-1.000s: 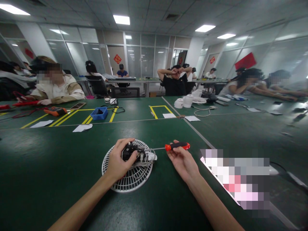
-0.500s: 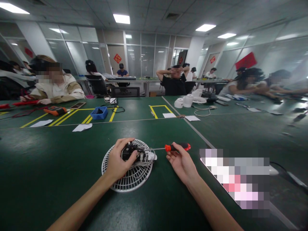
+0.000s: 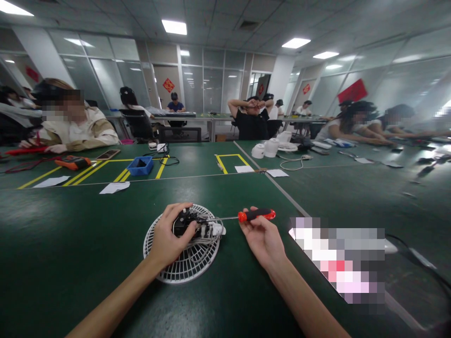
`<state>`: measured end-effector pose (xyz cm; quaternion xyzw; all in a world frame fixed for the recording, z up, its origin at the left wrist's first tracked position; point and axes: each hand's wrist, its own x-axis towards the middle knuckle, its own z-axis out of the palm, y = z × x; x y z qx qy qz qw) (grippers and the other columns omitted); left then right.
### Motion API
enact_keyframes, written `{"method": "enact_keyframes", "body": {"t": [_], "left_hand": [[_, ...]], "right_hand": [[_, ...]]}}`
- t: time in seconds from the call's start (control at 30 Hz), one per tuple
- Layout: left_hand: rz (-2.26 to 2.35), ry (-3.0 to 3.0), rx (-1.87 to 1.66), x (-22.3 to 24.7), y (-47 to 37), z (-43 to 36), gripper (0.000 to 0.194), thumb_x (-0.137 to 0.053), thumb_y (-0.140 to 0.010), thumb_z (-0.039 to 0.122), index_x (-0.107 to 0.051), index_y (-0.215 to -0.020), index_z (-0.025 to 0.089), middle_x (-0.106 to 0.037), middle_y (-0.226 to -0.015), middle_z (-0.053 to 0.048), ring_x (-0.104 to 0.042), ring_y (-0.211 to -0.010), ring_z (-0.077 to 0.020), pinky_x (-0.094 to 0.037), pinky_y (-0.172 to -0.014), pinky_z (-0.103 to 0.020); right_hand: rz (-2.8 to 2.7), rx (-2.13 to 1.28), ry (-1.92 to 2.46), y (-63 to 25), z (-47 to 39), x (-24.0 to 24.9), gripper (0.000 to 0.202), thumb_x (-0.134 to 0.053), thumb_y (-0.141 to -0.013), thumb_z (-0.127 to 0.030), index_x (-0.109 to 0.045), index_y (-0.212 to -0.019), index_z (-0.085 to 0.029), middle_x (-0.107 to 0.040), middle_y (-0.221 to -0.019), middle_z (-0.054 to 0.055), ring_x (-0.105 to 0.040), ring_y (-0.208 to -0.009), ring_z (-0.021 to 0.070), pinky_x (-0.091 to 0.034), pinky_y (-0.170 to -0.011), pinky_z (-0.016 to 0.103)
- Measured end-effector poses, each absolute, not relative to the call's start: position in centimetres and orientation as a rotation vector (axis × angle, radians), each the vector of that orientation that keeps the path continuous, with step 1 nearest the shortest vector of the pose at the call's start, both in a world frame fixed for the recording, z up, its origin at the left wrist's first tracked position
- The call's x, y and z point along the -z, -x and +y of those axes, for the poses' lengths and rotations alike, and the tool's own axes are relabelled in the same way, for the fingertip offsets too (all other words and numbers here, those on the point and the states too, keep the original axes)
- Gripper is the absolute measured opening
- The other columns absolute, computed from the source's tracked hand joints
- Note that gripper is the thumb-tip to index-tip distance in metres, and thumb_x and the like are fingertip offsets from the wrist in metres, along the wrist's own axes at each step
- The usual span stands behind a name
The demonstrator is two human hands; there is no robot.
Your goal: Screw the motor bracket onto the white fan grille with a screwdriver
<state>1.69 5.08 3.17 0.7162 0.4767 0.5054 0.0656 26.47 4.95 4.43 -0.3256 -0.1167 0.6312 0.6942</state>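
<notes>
A round white fan grille lies on the green table, with a black motor assembly and loose wires on top of it. My left hand is wrapped round the motor assembly from the left, thumb at its near side. A screwdriver with a red and black handle is in my right hand, between thumb and fingers. Its shaft points left, level with the table, and reaches the assembly; the tip's exact contact cannot be made out.
A blue bin, an orange meter and paper slips lie beyond the grille. White fan parts stand farther back. At the right is a blurred-out bright object. Several people sit around the tables.
The whole view has shifted slightly. My right fingers have changed position around the screwdriver handle, which shows more of its black part. My left hand keeps its hold on the motor assembly.
</notes>
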Motion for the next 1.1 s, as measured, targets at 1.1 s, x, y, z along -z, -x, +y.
{"method": "enact_keyframes", "body": {"t": [1.1], "left_hand": [[1.436, -2.154, -1.529, -3.0, -1.7, 5.2, 0.033, -0.066, -0.090, 0.036, -0.065, -0.121, 0.024, -0.066, -0.116, -0.006, -0.066, -0.108, -0.0231, -0.054, -0.096, -0.039]], "right_hand": [[-0.359, -1.413, 0.881, -26.9, 5.3, -4.6, 0.025, -0.083, -0.059, -0.008, -0.069, -0.078, -0.017, -0.078, -0.076, 0.004, -0.073, -0.071, 0.0162, -0.062, -0.067, 0.024]]}}
